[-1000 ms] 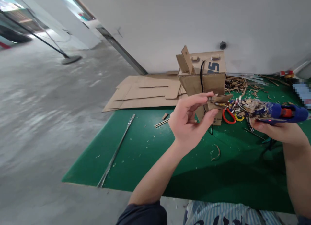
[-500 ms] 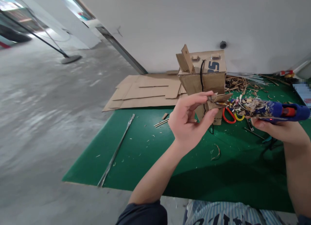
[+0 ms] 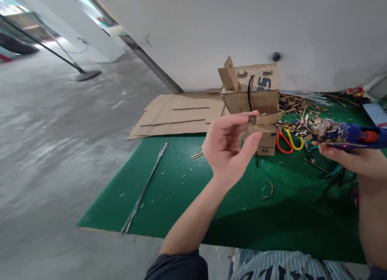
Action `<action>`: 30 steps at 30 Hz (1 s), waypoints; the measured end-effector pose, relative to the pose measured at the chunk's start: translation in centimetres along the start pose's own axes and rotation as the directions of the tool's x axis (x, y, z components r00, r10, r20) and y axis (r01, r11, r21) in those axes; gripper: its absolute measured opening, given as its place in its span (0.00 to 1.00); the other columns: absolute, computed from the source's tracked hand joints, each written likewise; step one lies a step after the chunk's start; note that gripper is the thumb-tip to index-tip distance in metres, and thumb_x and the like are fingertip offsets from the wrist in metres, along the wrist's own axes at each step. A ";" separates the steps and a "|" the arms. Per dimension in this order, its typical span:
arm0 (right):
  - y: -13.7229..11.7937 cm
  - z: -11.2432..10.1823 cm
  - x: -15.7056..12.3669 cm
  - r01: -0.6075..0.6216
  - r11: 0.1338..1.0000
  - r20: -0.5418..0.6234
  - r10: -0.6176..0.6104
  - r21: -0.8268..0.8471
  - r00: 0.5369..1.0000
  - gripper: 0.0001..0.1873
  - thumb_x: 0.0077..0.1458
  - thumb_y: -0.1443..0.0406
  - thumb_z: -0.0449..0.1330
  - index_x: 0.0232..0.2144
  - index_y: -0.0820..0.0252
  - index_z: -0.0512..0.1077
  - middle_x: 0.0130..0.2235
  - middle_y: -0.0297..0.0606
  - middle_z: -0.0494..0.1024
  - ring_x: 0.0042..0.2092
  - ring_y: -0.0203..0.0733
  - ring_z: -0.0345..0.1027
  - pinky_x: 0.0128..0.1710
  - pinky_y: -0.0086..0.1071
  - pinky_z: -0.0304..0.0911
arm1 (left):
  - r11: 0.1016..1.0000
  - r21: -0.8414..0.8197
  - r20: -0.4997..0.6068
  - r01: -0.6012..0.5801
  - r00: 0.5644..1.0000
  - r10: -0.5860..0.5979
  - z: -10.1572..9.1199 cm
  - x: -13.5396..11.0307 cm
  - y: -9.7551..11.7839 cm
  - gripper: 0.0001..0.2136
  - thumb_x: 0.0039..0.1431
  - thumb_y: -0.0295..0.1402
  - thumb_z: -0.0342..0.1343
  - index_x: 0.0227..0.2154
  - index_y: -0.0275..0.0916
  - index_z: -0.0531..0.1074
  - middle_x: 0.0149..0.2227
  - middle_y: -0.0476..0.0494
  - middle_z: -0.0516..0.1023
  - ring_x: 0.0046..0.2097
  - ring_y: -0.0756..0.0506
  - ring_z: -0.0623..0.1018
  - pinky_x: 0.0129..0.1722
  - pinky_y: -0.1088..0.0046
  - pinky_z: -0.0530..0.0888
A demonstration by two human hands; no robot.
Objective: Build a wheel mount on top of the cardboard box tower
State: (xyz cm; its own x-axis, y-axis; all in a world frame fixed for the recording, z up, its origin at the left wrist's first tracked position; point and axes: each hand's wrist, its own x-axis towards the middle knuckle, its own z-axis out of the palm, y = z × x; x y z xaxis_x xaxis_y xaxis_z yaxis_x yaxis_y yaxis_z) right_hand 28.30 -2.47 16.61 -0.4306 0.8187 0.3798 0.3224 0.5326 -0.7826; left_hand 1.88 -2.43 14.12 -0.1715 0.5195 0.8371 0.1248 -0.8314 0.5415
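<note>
My left hand (image 3: 228, 149) pinches a small folded cardboard piece (image 3: 266, 122) between thumb and fingers, raised above the green mat (image 3: 187, 191). My right hand (image 3: 350, 159) grips a blue glue gun (image 3: 341, 133) whose barrel is caked with cardboard scraps; its nozzle points left and sits just short of the cardboard piece. Behind the piece stands a cardboard box model (image 3: 254, 90) with a black cord running down its front.
Flat cardboard sheets (image 3: 178, 114) lie at the mat's far left edge. A long metal ruler (image 3: 145, 187) lies on the mat's left side. Red and yellow scissors (image 3: 287, 141) and a pile of cardboard shavings (image 3: 302, 104) lie right of the box. Grey floor spreads left.
My left hand has drawn the cardboard piece a little left and up. The glue gun's nozzle has pulled away from the piece to the right.
</note>
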 end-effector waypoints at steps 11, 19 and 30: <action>0.6 -0.3 -0.8 -0.023 0.999 -0.042 0.025 0.043 0.999 0.05 0.55 0.59 0.67 0.29 0.50 0.78 0.26 0.31 0.78 0.27 0.40 0.71 0.25 0.31 0.69 | 0.979 -0.081 0.085 0.187 0.980 -0.180 -0.5 -0.1 -0.7 0.15 0.65 0.38 0.60 0.54 0.53 0.71 0.50 0.46 0.81 0.55 0.44 0.80 0.46 0.72 0.83; -0.1 -0.2 -0.1 0.002 0.998 0.019 -0.003 0.058 1.000 0.06 0.54 0.59 0.67 0.28 0.51 0.76 0.26 0.31 0.77 0.27 0.40 0.71 0.25 0.31 0.68 | 0.980 -0.065 0.086 0.190 0.979 -0.185 -0.5 -0.3 -1.0 0.15 0.65 0.39 0.60 0.53 0.53 0.74 0.51 0.46 0.81 0.54 0.43 0.81 0.47 0.69 0.83; 0.0 -0.2 0.0 0.047 0.999 0.044 -0.046 -0.002 0.998 0.07 0.54 0.68 0.66 0.27 0.49 0.74 0.24 0.28 0.76 0.24 0.38 0.68 0.23 0.30 0.65 | 0.993 -0.012 0.086 0.121 0.989 -0.120 -0.3 -0.4 -1.2 0.15 0.64 0.41 0.61 0.53 0.50 0.74 0.49 0.45 0.81 0.51 0.41 0.82 0.45 0.69 0.83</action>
State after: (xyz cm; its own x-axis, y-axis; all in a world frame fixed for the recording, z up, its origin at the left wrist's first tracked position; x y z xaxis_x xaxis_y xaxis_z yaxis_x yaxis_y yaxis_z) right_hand 28.51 -2.43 16.70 -0.4817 0.7829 0.3938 0.3034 0.5706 -0.7632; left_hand 1.53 -1.71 13.13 -0.1004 0.6305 0.7697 0.0912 -0.7645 0.6381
